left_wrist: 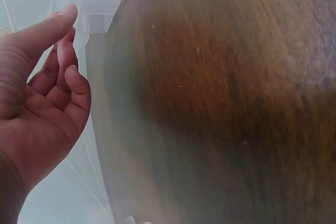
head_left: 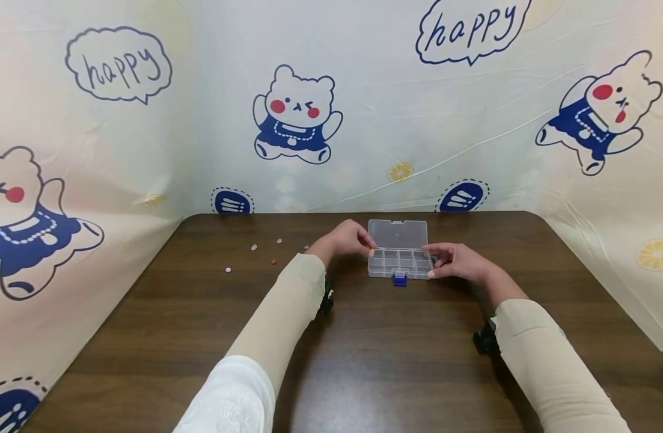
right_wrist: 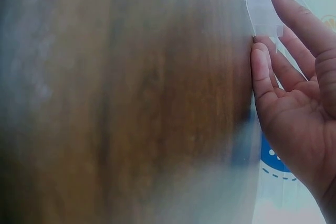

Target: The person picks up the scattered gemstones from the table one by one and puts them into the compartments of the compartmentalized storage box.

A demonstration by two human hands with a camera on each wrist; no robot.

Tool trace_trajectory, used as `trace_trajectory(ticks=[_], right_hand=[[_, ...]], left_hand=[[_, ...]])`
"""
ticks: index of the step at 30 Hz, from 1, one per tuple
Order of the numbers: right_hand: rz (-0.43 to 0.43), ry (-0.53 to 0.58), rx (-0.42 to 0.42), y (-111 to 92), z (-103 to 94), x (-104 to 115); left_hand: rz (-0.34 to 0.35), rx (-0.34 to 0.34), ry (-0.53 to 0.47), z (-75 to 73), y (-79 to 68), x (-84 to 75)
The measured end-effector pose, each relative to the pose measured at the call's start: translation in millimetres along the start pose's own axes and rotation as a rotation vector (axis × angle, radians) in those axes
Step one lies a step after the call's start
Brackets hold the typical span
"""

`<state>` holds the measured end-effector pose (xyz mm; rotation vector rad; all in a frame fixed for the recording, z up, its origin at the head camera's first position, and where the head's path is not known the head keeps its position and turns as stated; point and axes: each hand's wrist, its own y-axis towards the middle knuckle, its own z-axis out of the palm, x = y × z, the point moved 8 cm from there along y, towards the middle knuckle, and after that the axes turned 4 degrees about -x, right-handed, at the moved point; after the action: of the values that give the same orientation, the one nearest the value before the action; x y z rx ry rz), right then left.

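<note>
While the right hand (head_left: 461,263) grips its right end, one clear, rectangular plastic box (head_left: 398,249) sits near the far edge of the brown, wood-grained tabletop (head_left: 396,361). The box has one transparent lid (head_left: 398,234), raised at the back, and one dark blue plastic latch (head_left: 400,279) at the middle of the front. Thin see-through dividers form eight compartments, two rows of four.

The right thumb lies at the front right corner and the index finger at the back right, thumb and fingers apart with the box between them. The left hand (head_left: 348,237) is at the box's back left corner, its thumb and index finger drawn together; they seem to pinch one small yellow piece (head_left: 372,251), though it is too tiny to be certain.

To the left lie five small pieces, well apart from the box: four whitish ones (head_left: 253,247), one of them partly lost beside the left wrist, and one round orange-brown one (head_left: 273,261).

Two black wrist cameras (head_left: 485,338) are worn over two beige sleeves (head_left: 553,361). Behind hangs one pale cloth backdrop (head_left: 374,150) printed with three white bears in blue and two "happy" bubbles.
</note>
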<state>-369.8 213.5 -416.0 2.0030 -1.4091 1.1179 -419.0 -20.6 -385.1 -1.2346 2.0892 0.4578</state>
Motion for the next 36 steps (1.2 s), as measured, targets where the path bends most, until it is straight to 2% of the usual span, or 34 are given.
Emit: trace_trajectory(ticks=[8, 14, 23, 29, 36], right_hand=[[0.007, 0.002, 0.014, -1.6, 4.7, 0.9], [-0.002, -0.001, 0.008, -1.3, 3.9, 2.3], [0.003, -0.030, -0.005, -0.1, 0.9, -1.0], [0.002, -0.026, -0.005, -0.5, 1.6, -1.2], [-0.001, -0.033, -0.006, -1.2, 1.7, 0.5]], left_hand=[[-0.023, -0.040, -0.043, -4.8, -8.1, 6.2], [-0.022, -0.067, -0.083, -12.1, -20.3, 4.1], [-0.019, -0.142, -0.121, -24.5, -37.9, 11.3], [-0.004, -0.170, -0.135, -33.8, -49.7, 15.3], [-0.017, -0.184, -0.156, -38.8, -62.3, 18.8]])
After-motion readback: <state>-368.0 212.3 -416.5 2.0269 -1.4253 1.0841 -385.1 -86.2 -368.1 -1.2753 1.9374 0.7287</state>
